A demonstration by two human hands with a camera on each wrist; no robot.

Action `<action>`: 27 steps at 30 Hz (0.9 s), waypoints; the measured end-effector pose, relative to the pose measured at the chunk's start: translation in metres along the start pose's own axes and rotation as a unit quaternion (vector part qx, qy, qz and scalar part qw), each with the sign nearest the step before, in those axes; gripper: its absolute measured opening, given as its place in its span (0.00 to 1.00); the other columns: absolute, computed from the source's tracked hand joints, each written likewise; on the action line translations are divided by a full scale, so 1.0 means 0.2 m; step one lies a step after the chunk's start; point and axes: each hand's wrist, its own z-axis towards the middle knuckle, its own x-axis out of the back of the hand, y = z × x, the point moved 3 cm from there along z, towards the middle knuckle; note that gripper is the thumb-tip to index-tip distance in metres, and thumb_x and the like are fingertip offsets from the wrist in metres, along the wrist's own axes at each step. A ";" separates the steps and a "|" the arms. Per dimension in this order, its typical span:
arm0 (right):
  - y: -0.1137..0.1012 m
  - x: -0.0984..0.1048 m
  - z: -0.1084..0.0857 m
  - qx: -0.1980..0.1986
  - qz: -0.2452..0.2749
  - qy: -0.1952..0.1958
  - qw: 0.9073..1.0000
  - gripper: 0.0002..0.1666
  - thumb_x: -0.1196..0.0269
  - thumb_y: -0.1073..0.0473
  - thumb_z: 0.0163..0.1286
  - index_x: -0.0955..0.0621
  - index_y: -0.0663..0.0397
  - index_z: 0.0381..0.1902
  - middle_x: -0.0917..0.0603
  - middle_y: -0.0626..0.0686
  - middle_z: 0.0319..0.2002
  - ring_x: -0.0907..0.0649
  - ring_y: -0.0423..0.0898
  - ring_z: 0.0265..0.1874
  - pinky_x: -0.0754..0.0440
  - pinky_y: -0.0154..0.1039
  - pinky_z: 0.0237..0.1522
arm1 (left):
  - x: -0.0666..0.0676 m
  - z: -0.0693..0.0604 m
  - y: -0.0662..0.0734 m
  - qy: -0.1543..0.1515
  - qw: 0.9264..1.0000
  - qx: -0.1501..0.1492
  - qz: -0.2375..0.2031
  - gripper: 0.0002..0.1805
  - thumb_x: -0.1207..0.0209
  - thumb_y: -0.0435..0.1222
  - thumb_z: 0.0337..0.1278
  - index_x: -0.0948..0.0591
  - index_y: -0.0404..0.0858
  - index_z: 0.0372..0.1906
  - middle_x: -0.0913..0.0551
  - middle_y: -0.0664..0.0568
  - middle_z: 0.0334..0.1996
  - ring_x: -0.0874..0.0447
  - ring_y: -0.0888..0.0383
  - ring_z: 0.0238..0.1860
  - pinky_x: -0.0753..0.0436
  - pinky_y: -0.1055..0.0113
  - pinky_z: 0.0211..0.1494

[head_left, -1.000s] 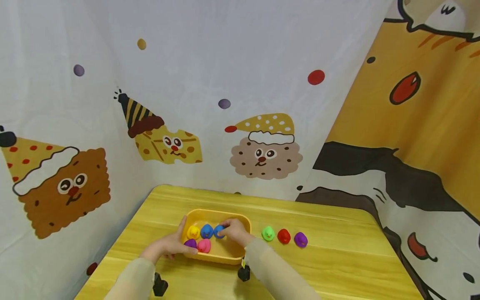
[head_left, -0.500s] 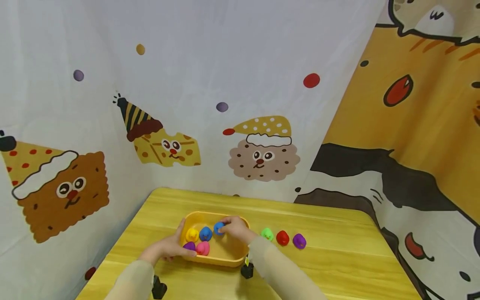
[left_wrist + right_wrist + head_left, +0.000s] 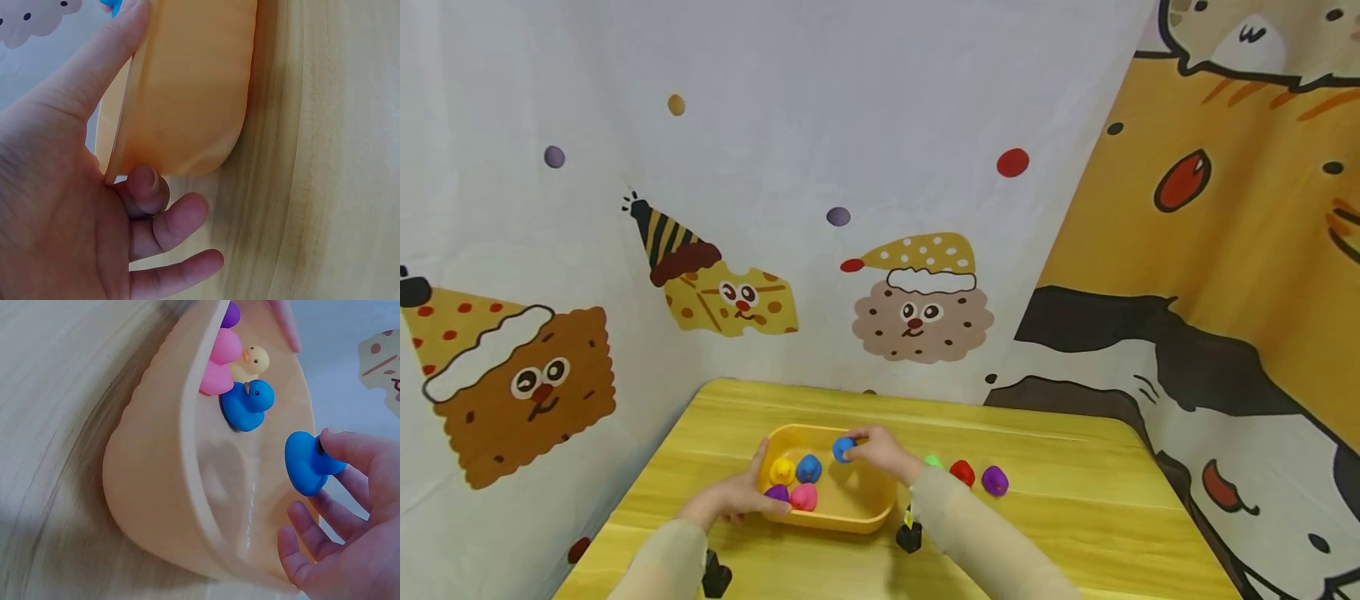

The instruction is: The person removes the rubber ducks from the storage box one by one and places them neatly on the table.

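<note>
My right hand (image 3: 883, 454) pinches a blue rubber duck (image 3: 306, 462) between thumb and fingers, holding it inside the back of an orange plastic bin (image 3: 835, 523). The bin's left end is gripped by my left hand (image 3: 737, 493), its thumb along the front rim and other fingers curled near the outside corner (image 3: 62, 156). At the bin's left side sit a yellow duck (image 3: 782, 471), a second blue duck (image 3: 808, 468), a purple duck (image 3: 777, 493) and a pink duck (image 3: 803, 497). The left wrist view shows mostly the bin's outer wall.
On the wooden table (image 3: 1075, 517), right of the bin, a green duck (image 3: 932, 460), partly covered by my right arm, lines up with a red duck (image 3: 962, 473) and another purple duck (image 3: 996, 481). A cartoon-printed cloth (image 3: 775, 125) hangs behind the table.
The right hand has raised the blue duck off the bin's floor, away from the other blue duck and toward the back rim. My left hand keeps its hold; the head view has shifted slightly.
</note>
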 end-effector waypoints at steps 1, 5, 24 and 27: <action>0.00 0.01 0.00 0.000 0.000 0.001 1.000 0.19 0.31 0.64 0.60 0.17 0.61 0.50 0.17 0.55 0.47 0.22 0.50 0.46 0.24 0.48 0.51 | 0.00 0.00 0.00 0.000 1.000 0.002 0.002 0.74 0.26 0.55 0.40 0.73 0.47 0.76 0.36 0.23 0.62 0.41 0.57 0.13 0.38 0.68 0.16; -0.02 0.03 -0.02 0.000 -0.006 0.003 1.000 0.20 0.30 0.63 0.58 0.16 0.60 0.50 0.18 0.57 0.48 0.22 0.51 0.48 0.24 0.50 0.51 | 0.01 -0.01 0.01 -0.002 1.000 0.010 0.005 0.74 0.26 0.55 0.39 0.72 0.47 0.76 0.31 0.26 0.59 0.42 0.57 0.12 0.39 0.68 0.16; -0.05 0.10 -0.10 0.013 -0.025 0.000 1.000 0.21 0.30 0.60 0.59 0.17 0.58 0.52 0.19 0.57 0.52 0.22 0.49 0.46 0.22 0.46 0.46 | 0.01 -0.03 0.02 -0.008 1.000 0.018 0.020 0.73 0.27 0.56 0.41 0.72 0.47 0.76 0.30 0.26 0.58 0.41 0.57 0.13 0.40 0.68 0.16; -0.05 0.11 -0.10 0.012 -0.021 0.001 1.000 0.20 0.31 0.60 0.61 0.16 0.56 0.52 0.19 0.56 0.52 0.21 0.47 0.42 0.21 0.43 0.44 | 0.01 -0.02 0.01 -0.008 1.000 0.017 0.021 0.73 0.27 0.56 0.41 0.72 0.46 0.76 0.31 0.26 0.59 0.40 0.56 0.13 0.39 0.68 0.16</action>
